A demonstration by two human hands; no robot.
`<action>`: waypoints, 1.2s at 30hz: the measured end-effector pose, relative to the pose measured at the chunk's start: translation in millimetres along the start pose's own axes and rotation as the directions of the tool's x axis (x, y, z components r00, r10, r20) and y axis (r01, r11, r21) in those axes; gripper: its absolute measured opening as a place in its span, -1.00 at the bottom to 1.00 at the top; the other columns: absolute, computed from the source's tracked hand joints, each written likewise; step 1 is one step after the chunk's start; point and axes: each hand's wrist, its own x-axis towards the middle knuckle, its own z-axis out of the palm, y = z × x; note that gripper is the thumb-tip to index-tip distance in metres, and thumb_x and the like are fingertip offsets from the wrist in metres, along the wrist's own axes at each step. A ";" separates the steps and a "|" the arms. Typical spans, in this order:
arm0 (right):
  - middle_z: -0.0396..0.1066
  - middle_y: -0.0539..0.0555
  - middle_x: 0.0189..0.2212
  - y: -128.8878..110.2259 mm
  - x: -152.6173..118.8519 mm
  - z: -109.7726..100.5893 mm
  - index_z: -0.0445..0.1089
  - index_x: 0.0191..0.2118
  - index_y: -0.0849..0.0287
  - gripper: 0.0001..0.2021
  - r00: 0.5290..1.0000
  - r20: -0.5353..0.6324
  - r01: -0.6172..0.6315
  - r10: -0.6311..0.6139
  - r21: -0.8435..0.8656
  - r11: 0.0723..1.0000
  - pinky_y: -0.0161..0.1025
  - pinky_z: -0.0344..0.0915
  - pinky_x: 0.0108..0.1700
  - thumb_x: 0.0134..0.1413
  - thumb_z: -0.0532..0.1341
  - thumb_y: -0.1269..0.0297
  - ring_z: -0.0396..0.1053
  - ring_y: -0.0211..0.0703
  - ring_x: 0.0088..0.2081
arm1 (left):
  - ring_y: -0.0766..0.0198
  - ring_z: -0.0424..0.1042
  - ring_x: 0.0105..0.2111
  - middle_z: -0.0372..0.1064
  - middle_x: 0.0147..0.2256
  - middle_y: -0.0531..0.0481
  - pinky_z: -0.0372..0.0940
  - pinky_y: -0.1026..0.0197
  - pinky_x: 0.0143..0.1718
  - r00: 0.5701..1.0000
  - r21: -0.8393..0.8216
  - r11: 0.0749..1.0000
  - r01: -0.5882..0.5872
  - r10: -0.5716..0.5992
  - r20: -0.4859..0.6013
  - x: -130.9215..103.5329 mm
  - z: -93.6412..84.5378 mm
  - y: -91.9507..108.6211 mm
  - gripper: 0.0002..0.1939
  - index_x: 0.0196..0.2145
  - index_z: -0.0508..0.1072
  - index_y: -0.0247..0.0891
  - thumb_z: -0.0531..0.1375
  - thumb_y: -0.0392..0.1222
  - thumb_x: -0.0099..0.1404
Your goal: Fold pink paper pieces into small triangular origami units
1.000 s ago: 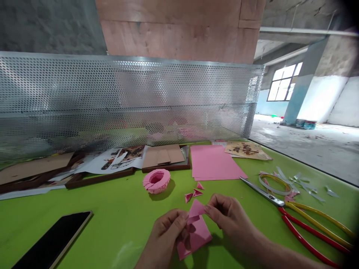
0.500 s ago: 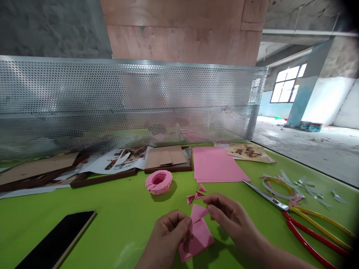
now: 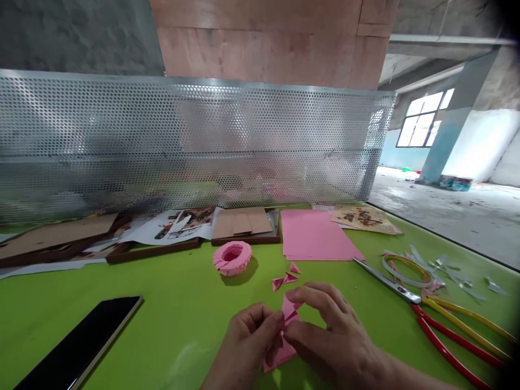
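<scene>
Near the front of the green table, my left hand [image 3: 252,342] pinches a folded piece of pink paper [image 3: 284,353] at its left edge. From the right, my right hand [image 3: 337,330] holds the same paper, its index finger at the upper flap and its thumb lower down. Its fingers partly cover the paper. Just beyond lie small folded pink triangles [image 3: 290,278]. A round pink folded-paper ring [image 3: 232,258] sits farther back, left of the triangles.
Pink sheets [image 3: 319,235] lie behind the triangles. Scissors [image 3: 400,290] with red and yellow handles, a tape ring [image 3: 407,270] and clear scraps are at right. A phone [image 3: 83,344] lies at left. Frames, cardboard and perforated metal [image 3: 195,146] stand behind.
My right hand has moved left and closed further over the pink paper, its thumb now against it. The upper flap is more upright. The camera view has shifted slightly.
</scene>
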 end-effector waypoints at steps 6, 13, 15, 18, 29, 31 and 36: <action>0.27 0.10 -0.13 -0.2 -0.8 -0.2 0.36 -0.43 0.11 -0.89 0.998 0.017 -0.069 0.067 0.122 0.990 -0.17 0.22 -0.10 -0.04 0.15 0.47 0.20 -0.03 -0.07 | 0.47 0.02 -0.68 0.16 -0.72 0.15 -0.13 0.33 -0.62 1.000 -0.038 0.999 -0.012 0.012 -0.009 -2.3 4.3 0.6 -0.68 -0.66 0.32 -0.34 0.27 -0.06 0.04; 0.16 0.08 -0.10 -4.9 -3.2 13.1 0.39 -0.45 0.11 -0.84 0.941 -0.049 -0.296 0.335 0.365 0.883 -0.19 0.21 -0.13 -0.13 0.20 0.54 0.22 -0.06 -0.09 | 0.48 0.05 -0.72 0.18 -0.75 0.16 -0.09 0.35 -0.65 1.000 -0.050 0.999 -0.021 0.021 0.002 -2.0 1.4 -2.1 -0.72 -0.66 0.39 -0.34 0.31 -0.10 -0.01; 0.14 0.09 -0.09 -5.6 -3.7 15.1 0.39 -0.46 0.12 -0.85 0.917 -0.027 -0.352 0.397 0.408 0.842 -0.21 0.23 -0.17 -0.12 0.20 0.53 0.22 -0.04 -0.08 | 0.48 0.05 -0.72 0.17 -0.77 0.16 -0.07 0.36 -0.66 0.999 -0.030 0.999 -0.033 0.033 -0.003 -2.5 1.7 -0.7 -0.71 -0.69 0.39 -0.34 0.31 -0.10 -0.01; 0.14 0.10 -0.07 -5.5 -4.2 16.7 0.39 -0.46 0.12 -0.88 0.885 0.001 -0.417 0.465 0.445 0.793 -0.20 0.24 -0.18 -0.12 0.22 0.50 0.20 0.00 -0.04 | 0.48 0.07 -0.71 0.18 -0.76 0.15 -0.02 0.37 -0.63 0.997 0.000 0.998 -0.069 0.069 -0.025 -3.8 4.1 1.8 -0.71 -0.71 0.41 -0.34 0.30 -0.11 0.00; 0.29 0.07 -0.26 -1.6 -3.9 27.3 0.10 -0.43 0.13 -0.72 0.723 0.120 -0.601 0.681 0.594 0.534 -0.27 0.21 -0.32 -0.17 0.28 0.42 0.27 -0.12 -0.26 | 0.45 0.12 -0.69 0.21 -0.73 0.14 0.07 0.40 -0.63 0.986 0.098 0.985 -0.141 0.149 -0.080 -8.5 9.3 3.5 -0.67 -0.70 0.48 -0.32 0.31 0.02 -0.08; 0.31 0.01 -0.37 -0.9 -4.4 29.2 0.12 -0.40 0.13 -0.72 0.677 0.230 -0.640 0.700 0.654 0.404 -0.30 0.18 -0.38 -0.15 0.29 0.38 0.26 -0.19 -0.38 | 0.44 0.12 -0.68 0.19 -0.73 0.14 0.08 0.39 -0.63 0.981 0.113 0.981 -0.158 0.169 -0.099 -10.3 11.3 5.1 -0.66 -0.70 0.48 -0.32 0.31 0.05 -0.10; 0.26 -0.07 -0.49 -4.3 -1.4 32.0 0.14 -0.38 0.15 -0.69 0.660 0.431 -0.545 0.615 0.838 -0.001 -0.34 0.18 -0.40 -0.16 0.33 0.28 0.26 -0.27 -0.46 | 0.40 0.11 -0.68 0.18 -0.71 0.12 0.05 0.37 -0.65 0.956 0.226 0.943 -0.243 0.273 -0.112 -10.3 8.7 -0.9 -0.73 -0.68 0.45 -0.30 0.27 -0.06 0.00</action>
